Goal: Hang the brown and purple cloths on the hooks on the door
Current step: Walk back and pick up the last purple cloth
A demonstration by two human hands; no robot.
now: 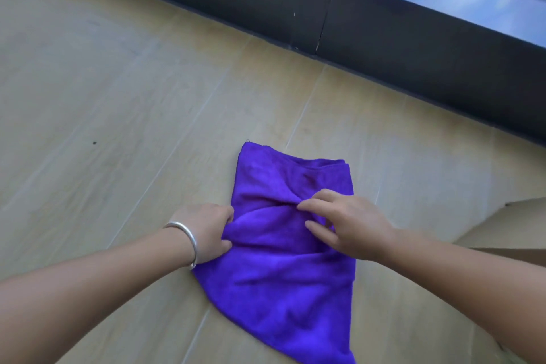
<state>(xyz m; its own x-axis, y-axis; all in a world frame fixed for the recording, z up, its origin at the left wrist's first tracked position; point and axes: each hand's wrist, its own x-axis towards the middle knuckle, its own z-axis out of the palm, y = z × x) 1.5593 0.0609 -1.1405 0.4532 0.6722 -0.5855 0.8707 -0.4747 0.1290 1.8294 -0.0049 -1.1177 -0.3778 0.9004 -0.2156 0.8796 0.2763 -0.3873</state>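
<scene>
One rumpled purple microfibre cloth (283, 245) lies on the pale wooden floor (103, 97); two bare hands grip it: left hand (206, 233) bunching its left edge, right hand (345, 224) pinching a middle fold.

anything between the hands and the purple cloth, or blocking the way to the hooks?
Nothing between them: the left hand pinches the purple cloth at its left edge, and the right hand bunches a fold near its middle. The cloth lies on the wooden floor. No hooks or brown cloth are in view, so that path can't be judged.
</scene>
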